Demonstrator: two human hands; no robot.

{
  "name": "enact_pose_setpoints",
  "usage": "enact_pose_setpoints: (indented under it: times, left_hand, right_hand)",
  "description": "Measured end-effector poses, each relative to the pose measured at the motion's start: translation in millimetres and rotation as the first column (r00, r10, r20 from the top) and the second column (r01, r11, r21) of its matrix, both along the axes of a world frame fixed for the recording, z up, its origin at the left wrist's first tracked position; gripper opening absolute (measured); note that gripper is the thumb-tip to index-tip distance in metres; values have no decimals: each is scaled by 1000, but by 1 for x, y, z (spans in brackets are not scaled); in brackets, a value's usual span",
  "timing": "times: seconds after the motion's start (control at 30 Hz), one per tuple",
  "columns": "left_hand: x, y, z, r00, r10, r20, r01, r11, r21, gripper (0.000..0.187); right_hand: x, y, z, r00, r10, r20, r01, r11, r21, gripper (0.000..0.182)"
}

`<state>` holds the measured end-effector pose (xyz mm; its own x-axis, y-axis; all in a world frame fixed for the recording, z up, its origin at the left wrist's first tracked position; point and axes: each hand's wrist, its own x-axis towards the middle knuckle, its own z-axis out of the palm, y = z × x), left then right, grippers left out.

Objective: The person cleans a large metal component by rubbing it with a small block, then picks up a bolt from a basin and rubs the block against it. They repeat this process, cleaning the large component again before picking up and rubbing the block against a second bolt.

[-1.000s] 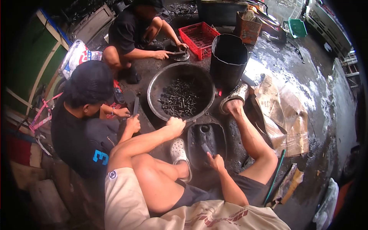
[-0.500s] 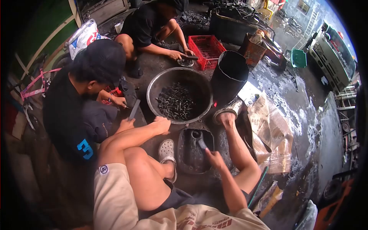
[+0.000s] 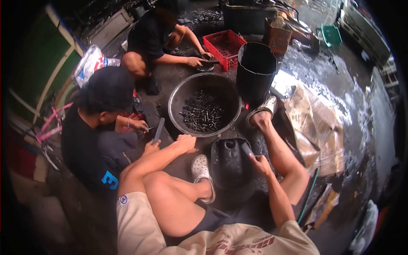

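My left hand (image 3: 185, 143) is closed in a fist at the near rim of a wide metal basin (image 3: 173, 114); anything in its fingers is hidden. The basin holds a heap of small dark metal pieces (image 3: 202, 112). My right hand (image 3: 260, 165) grips a short, flat grey metal tool (image 3: 247, 148), whose exact kind I cannot make out. It is at the right edge of a black moulded plastic container (image 3: 229, 170) with a round opening, on the floor between my legs.
At left, a co-worker (image 3: 91, 136) holds a flat grey bar (image 3: 159, 130); another (image 3: 146, 36) squats behind, working with a dark bar. A red crate (image 3: 229, 61), a black bucket (image 3: 255, 70) and flattened cardboard (image 3: 312, 123) lie beyond. My shoe (image 3: 200, 168) is beside the container.
My right hand has lifted the grey tool from the container's middle toward its right edge. My left hand stays by the basin rim. The whole view has shifted slightly.
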<state>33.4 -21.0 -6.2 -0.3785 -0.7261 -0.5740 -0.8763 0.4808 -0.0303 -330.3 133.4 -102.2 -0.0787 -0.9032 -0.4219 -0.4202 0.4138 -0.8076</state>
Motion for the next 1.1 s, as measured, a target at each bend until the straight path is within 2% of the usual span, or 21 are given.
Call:
enact_pose_setpoints:
  times: [0.07,0.17,0.2,0.3,0.4,0.5,0.57,0.63,0.73,0.83,0.93,0.97,1.1]
  left_hand:
    - [3,1,3,1000,1,18,-1,1000,28,60]
    - [4,1,13,996,26,85,-33,996,78,66]
    - [7,0,14,997,16,79,-24,995,98,66]
    - [12,1,15,999,1,39,-8,983,185,65]
    - [13,5,9,1000,-17,-23,23,959,284,61]
    - [13,7,-3,997,-45,-56,60,945,322,63]
    - [9,8,3,998,-38,-46,52,935,351,63]
    - [15,5,-10,997,-63,-48,76,938,338,63]
    - [18,1,-17,994,-83,-75,103,942,319,63]
    - [21,0,-25,992,-100,-73,117,949,291,62]
    - [33,1,-43,990,-99,-96,125,941,314,61]
    - [37,-1,-50,985,-129,-113,159,933,322,60]
    - [31,1,-38,993,-98,-68,115,936,333,55]
  right_hand:
    - [9,0,-1,973,163,-163,-170,985,-30,72]
    - [14,4,-2,939,230,-256,-251,967,-51,73]
    - [11,2,1,913,282,-293,-293,956,9,74]
    - [7,-2,5,900,267,-345,-290,957,-16,77]
    - [11,-3,-2,912,180,-369,-205,978,-31,79]
    - [10,4,-8,923,179,-341,-196,980,-16,80]
    - [2,8,-15,892,272,-361,-268,961,61,79]
    - [-7,11,-27,871,302,-389,-280,953,112,79]
    - [-10,7,-33,913,190,-362,-173,982,80,81]
    - [-7,7,-30,907,153,-392,-145,988,51,80]
    - [-4,8,-24,895,254,-368,-215,966,144,80]
    - [-2,8,-26,882,263,-391,-225,964,140,79]
    - [-4,9,-32,860,260,-440,-231,966,119,79]
